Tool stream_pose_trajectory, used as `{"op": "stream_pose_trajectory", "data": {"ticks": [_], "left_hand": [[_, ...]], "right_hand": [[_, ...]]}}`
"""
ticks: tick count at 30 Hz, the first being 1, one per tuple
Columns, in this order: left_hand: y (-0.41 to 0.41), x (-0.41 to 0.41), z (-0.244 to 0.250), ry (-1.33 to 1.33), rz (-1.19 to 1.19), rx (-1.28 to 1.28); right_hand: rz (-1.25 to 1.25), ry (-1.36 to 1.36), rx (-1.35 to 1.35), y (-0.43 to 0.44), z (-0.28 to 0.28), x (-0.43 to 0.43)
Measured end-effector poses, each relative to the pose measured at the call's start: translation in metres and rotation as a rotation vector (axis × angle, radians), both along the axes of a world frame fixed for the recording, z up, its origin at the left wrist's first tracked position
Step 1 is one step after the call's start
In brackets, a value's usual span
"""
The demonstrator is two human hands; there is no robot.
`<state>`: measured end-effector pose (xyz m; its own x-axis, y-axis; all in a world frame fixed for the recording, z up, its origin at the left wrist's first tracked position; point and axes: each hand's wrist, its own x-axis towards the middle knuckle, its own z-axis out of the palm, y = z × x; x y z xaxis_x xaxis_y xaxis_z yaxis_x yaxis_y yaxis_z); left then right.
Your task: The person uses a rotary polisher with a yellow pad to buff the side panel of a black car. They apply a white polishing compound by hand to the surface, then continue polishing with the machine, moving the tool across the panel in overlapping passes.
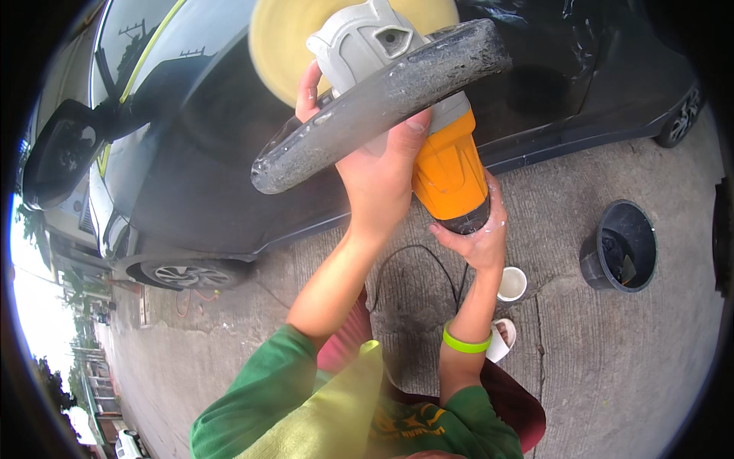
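Note:
A corded rotary polisher (450,166) with an orange body, grey metal head and black loop handle is held up in front of the dark car's side (275,195). Its round yellow pad (281,51) is blurred and lies at or close to the door panel; contact cannot be told. My left hand (375,166) grips the head end by the scuffed loop handle, fingers around it. Around the black rear end of the orange body my right hand (481,229) is closed, with whitish specks on its fingers. A yellow-green cloth (338,401) hangs over my green shirt.
A black bucket (645,246) with things inside stands on the concrete at right. Near my sandalled foot (503,338) is a small white tub (512,284). A black cord (381,267) loops below the polisher. The car's side mirror (63,155) juts out at left.

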<state>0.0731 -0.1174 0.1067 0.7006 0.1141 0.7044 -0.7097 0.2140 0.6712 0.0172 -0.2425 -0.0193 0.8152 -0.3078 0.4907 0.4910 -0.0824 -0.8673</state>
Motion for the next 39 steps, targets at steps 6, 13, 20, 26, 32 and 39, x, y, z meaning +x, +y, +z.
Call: {"op": "stream_pose_trajectory", "data": {"ticks": [6,13,20,26,32,39], "left_hand": [[0.049,-0.007,-0.063,-0.026,0.19,-0.132],[-0.004,-0.017,-0.018,0.063,0.145,0.07],[-0.014,-0.009,0.015,0.031,0.018,0.104],[0.059,-0.009,-0.057,0.036,0.128,-0.198],[0.022,0.003,0.015,-0.065,-0.059,0.11],[0.039,0.014,0.015,-0.251,0.179,0.468]], "right_hand": [[0.18,0.128,-0.124,0.022,-0.023,-0.009],[0.075,0.058,-0.054,0.004,-0.025,-0.008],[0.079,0.042,0.126,0.012,-0.016,0.001],[0.164,0.097,-0.178,0.031,-0.017,-0.001],[0.04,-0.004,0.109,0.053,-0.015,0.006],[-0.086,-0.036,0.246,0.117,-0.043,0.015]]}}
